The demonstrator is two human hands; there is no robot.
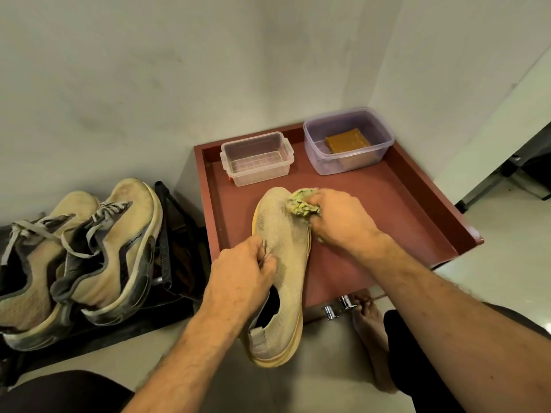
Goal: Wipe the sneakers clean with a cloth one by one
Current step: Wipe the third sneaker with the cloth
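Observation:
A beige knit slip-on sneaker (283, 263) with a yellow sole lies toe-forward over the front edge of a dark red tray-topped table (402, 204). My left hand (238, 278) grips the sneaker's upper at its left side near the opening. Over the toe area, my right hand (337, 219) holds a crumpled yellow-green cloth (301, 202) pressed against the right side of the upper. A pair of dirty beige laced sneakers (89, 257) stands on a black rack to the left.
A clear empty plastic box (256, 159) and a purple-tinted tub (347, 141) holding a brown block stand at the back of the tray. Walls close in behind and to the right. My bare foot (372, 338) rests on the floor below the table.

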